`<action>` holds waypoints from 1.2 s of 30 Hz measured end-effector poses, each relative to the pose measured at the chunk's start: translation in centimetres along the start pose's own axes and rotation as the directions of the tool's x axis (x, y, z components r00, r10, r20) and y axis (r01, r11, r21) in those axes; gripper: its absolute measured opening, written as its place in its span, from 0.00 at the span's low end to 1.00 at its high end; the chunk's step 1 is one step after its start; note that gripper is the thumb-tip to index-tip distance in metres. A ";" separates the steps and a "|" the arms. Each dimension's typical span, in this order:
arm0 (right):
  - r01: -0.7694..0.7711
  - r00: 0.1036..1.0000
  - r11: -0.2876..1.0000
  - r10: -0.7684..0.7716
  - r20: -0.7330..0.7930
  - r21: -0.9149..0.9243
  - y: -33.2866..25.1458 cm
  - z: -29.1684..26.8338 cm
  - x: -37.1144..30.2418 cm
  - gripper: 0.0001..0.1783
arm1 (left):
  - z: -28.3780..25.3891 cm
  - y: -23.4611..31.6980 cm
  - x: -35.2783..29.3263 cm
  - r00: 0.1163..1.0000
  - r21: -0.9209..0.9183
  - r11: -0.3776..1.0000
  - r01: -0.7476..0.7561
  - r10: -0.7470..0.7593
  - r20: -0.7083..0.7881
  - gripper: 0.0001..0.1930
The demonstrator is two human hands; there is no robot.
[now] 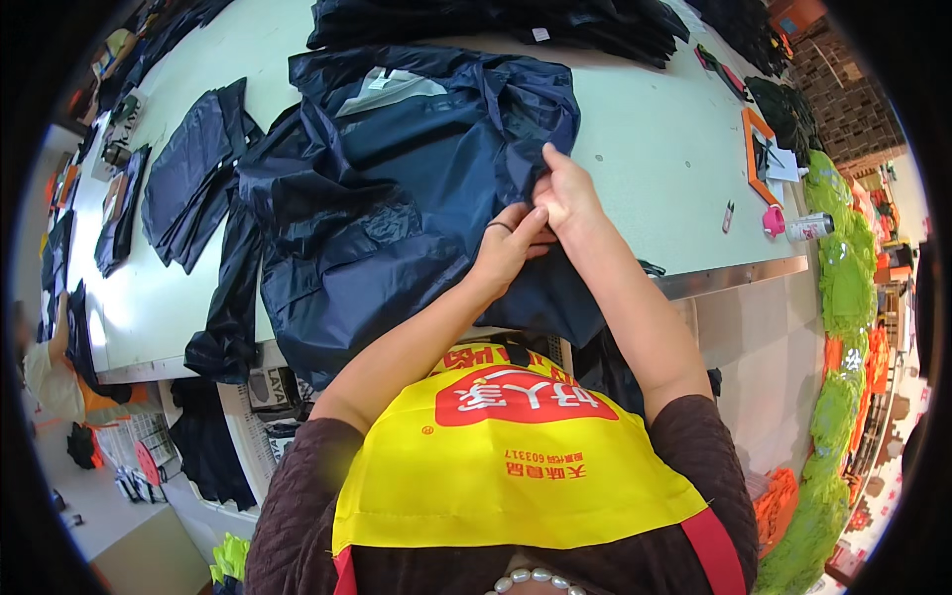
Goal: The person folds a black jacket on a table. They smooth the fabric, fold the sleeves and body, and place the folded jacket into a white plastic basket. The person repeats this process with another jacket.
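Observation:
A dark navy, thin, shiny jacket [397, 198] lies spread and wrinkled before me, its lower part hanging over the table's near edge. A pale patch shows inside its collar. My right hand [569, 194] grips the fabric at the jacket's right side, thumb pointing up and away. Close against it, my left hand [504, 250] pinches the same side slightly lower, with a ring on one finger. Both sets of fingers are closed, and their tips are partly hidden by the cloth and each other.
The pale table [654, 188] carries folded dark garments [198, 169] at left and a dark garment pile [496, 22] at the far side. At right are an orange frame [760, 159], a pink object [773, 220] and a can [809, 227]. Lime-green garments [833, 288] line the right.

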State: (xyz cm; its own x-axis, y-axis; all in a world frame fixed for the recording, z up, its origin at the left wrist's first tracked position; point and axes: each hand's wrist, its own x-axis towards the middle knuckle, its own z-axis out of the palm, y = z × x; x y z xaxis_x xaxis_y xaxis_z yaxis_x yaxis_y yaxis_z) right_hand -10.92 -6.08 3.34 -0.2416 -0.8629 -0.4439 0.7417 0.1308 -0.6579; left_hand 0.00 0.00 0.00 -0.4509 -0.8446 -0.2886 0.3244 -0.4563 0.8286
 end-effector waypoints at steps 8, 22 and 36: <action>0.264 0.951 0.585 -0.023 0.310 -0.767 -5.4 -1.7 -5.4 0.14 | -0.2 -0.2 0.7 0.999 -0.101 0.995 -0.015 0.010 -0.051 0.08; 0.068 0.911 0.631 0.276 0.306 -0.773 -6.6 -6.4 -8.3 0.12 | 0.6 4.2 -0.1 0.967 0.163 0.980 -0.115 0.148 -0.206 0.11; 0.746 0.608 -0.499 0.244 0.755 -0.440 -6.2 -0.9 -14.7 0.05 | 0.9 3.7 -1.2 0.941 0.202 0.963 -0.179 0.228 -0.251 0.11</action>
State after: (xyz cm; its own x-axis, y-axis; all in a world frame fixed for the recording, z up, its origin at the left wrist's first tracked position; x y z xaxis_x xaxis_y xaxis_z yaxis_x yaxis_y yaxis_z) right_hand -12.50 6.19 13.40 0.5063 -0.8619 0.0291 -0.8259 -0.4943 -0.2712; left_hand 1.02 -0.40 3.87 -0.1419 -0.9688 -0.2030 0.2248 -0.2312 0.9466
